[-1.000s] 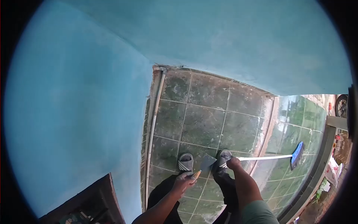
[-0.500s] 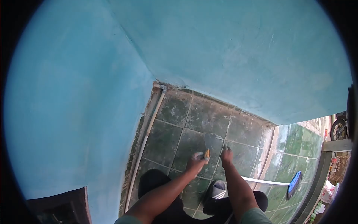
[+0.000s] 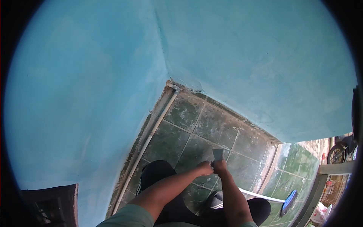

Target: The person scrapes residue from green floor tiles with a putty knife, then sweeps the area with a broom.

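Hands brought together at the scraper [image 3: 218,154], low over the green tiles [image 3: 215,126]!

Gone from well apart a second ago to touching now: right hand [image 3: 220,167] seemingly closed around the scraper's base, blade up; left hand [image 3: 204,168] pressed in beside it, after plainly holding a scraper by its handle, but cannot tell now whether gripping anything. Down into a deeper bend too, with a knee [image 3: 159,172] up close under the left forearm, so working nearer the tiles, between the pipe [image 3: 151,132] along the wall [image 3: 94,94] and the broom [image 3: 289,203], lying off to the right, clear of both hands. Over at the far right edge, a white plastic bag [image 3: 321,212]; too small and blurred to tell what is inside.
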Demonstrator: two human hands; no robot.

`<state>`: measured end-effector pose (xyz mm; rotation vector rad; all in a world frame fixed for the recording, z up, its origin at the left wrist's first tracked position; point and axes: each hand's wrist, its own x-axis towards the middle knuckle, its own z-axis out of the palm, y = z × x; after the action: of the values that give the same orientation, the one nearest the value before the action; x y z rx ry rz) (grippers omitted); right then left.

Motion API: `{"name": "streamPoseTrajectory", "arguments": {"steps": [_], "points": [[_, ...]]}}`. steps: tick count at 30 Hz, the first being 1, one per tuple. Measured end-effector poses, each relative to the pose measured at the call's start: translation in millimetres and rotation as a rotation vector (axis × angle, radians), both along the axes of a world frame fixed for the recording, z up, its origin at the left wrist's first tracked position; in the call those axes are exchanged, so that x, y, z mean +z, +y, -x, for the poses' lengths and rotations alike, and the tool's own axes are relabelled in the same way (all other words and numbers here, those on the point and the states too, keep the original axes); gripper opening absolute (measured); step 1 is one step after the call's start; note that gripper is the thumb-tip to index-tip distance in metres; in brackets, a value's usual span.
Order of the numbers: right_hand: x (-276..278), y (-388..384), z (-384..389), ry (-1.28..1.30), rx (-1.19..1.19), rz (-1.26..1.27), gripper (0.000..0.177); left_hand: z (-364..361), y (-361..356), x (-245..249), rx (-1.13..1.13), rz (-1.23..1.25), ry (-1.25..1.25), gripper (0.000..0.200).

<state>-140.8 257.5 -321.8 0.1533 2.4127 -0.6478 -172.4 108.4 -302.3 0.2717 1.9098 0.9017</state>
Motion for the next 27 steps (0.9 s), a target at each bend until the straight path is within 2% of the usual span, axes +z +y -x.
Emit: {"name": "streamPoseTrajectory", "arguments": {"steps": [1, 3, 5, 6, 7, 9, 12, 15, 19, 21, 23, 26, 27], "points": [[-1, 4, 5, -0.012, 0.008, -0.040, 0.064, 9, 4, -1, -0.069, 0.024, -0.008, 0.046], [62, -15, 31, -0.241, -0.830, 0.319, 0.060, 28, 9, -23, 0.055, 0.246, 0.126, 0.061], [16, 4, 28, 0.139, -0.527, 0.124, 0.054, 50, 6, -61, 0.124, 0.521, 0.289, 0.080], [-4, 11, 24, 0.319, -0.371, 0.030, 0.051, 66, -2, -44, 0.262, 0.615, 0.178, 0.089], [-7, 19, 28, 0.328, -0.269, -0.008, 0.048, 85, -11, -22, 0.401, 0.703, 0.065, 0.099], [-4, 32, 51, 0.351, -0.057, -0.078, 0.042, 105, -35, -24, 0.475, 0.712, -0.035, 0.122], [-32, 71, 67, 0.404, 0.151, -0.228, 0.037, 110, -48, -29, 0.362, 0.749, -0.087, 0.146], [-26, 80, 89, 0.307, 0.179, -0.373, 0.033, 119, -50, -35, 0.314, 0.782, -0.123, 0.154], [-34, 86, 132, 0.365, 0.290, -0.334, 0.027, 123, -46, -41, 0.290, 0.806, -0.158, 0.154], [-29, 64, 178, 0.227, 0.257, -0.312, 0.026, 126, -47, -42, 0.279, 0.811, -0.170, 0.154], [-33, 37, 220, 0.244, 0.225, -0.276, 0.029, 127, -48, -44, 0.279, 0.804, -0.193, 0.154], [-94, 40, 261, 0.321, 0.277, -0.317, 0.033, 131, -48, -45, 0.269, 0.807, -0.211, 0.153], [-76, 36, 268, 0.239, 0.329, -0.359, 0.034, 131, -48, -45, 0.257, 0.812, -0.218, 0.153]]}}
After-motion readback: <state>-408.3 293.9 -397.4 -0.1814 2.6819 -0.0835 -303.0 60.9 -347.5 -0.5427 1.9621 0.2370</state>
